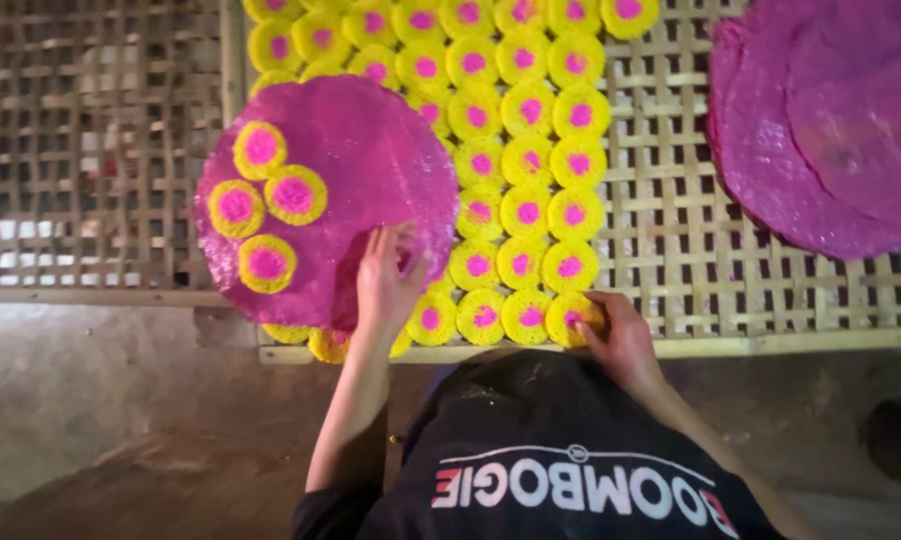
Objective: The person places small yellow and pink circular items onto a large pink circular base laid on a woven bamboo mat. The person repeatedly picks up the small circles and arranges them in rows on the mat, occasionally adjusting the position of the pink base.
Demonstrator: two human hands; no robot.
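My left hand presses flat, fingers apart, on the near right edge of a large round pink sheet. That sheet lies over the left part of a bamboo lattice rack and carries several small yellow discs with pink centres. My right hand pinches one small yellow and pink disc at the right end of the nearest row. Rows of the same discs cover the rack between my hands and run to the far edge.
A stack of large pink round sheets lies on the rack at the far right. A second, darker bamboo lattice sits to the left. A grey concrete floor lies below the rack's near edge.
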